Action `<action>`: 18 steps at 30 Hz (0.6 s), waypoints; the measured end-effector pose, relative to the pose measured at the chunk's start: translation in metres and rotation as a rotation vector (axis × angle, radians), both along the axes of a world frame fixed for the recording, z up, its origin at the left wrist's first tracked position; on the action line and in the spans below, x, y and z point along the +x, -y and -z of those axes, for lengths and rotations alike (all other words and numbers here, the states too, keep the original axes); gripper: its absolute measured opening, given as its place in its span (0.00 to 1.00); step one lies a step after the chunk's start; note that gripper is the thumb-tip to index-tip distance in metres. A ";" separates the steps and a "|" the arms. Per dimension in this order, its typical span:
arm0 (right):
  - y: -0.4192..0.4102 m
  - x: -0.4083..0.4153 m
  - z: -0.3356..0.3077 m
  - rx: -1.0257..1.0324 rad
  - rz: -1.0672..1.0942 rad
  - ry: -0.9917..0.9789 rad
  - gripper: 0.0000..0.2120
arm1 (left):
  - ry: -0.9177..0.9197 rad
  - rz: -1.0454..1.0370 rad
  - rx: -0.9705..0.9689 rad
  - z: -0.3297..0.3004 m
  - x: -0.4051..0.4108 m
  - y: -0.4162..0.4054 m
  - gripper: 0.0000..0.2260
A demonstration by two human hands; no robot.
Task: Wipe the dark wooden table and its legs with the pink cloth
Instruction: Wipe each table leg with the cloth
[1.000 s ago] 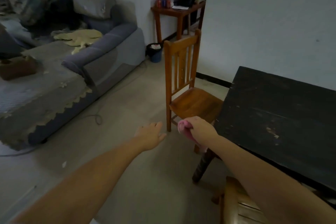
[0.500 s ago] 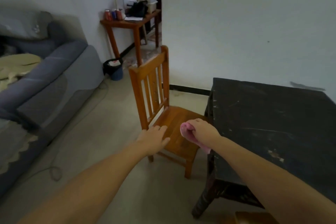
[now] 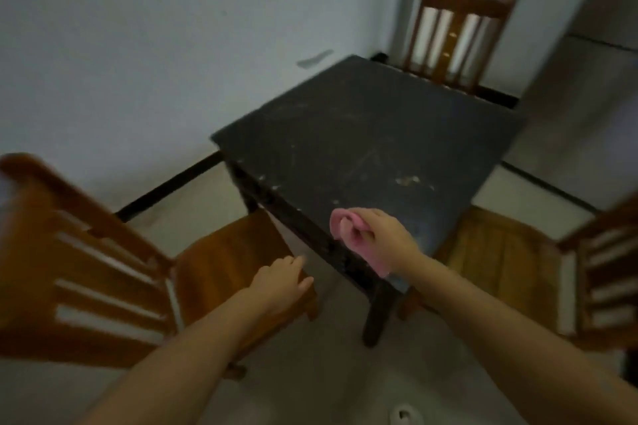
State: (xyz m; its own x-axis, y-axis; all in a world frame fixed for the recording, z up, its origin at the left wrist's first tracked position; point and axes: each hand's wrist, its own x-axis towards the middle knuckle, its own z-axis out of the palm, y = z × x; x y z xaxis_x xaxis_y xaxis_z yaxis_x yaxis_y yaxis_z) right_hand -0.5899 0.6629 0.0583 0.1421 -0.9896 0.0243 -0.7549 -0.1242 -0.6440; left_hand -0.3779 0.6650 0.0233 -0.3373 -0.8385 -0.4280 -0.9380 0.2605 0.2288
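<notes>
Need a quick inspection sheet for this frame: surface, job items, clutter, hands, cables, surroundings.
Surface: dark wooden table, top scuffed, with pale marks near the front edge; one front leg visible.
Job's things: pink cloth, bunched, hanging over the table's near corner.
Clutter: nothing seen on the tabletop.
Hands: right hand grips the cloth, fingers curled round it; left hand empty, fingers relaxed, over the seat of the left chair; contact unclear.
Cables: nothing seen.
Surroundings: far chair behind the table, right chair beside it, pale wall, grey floor. Frame is motion-blurred.
</notes>
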 end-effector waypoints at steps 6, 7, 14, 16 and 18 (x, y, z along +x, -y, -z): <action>-0.100 -0.054 0.049 -0.174 0.554 0.281 0.23 | -0.056 0.288 0.251 0.084 -0.040 -0.019 0.24; -0.118 -0.061 0.072 -0.166 0.641 0.297 0.28 | -0.059 0.288 0.299 0.107 -0.048 -0.024 0.24; -0.142 -0.065 0.336 0.103 0.799 0.371 0.21 | -0.366 -0.069 0.335 0.309 -0.112 -0.024 0.30; -0.123 -0.055 0.383 0.037 0.815 0.534 0.18 | -0.629 -0.146 0.251 0.340 -0.123 -0.024 0.26; -0.102 -0.045 0.415 -0.113 0.807 0.616 0.19 | -0.841 -0.090 0.178 0.363 -0.132 -0.020 0.19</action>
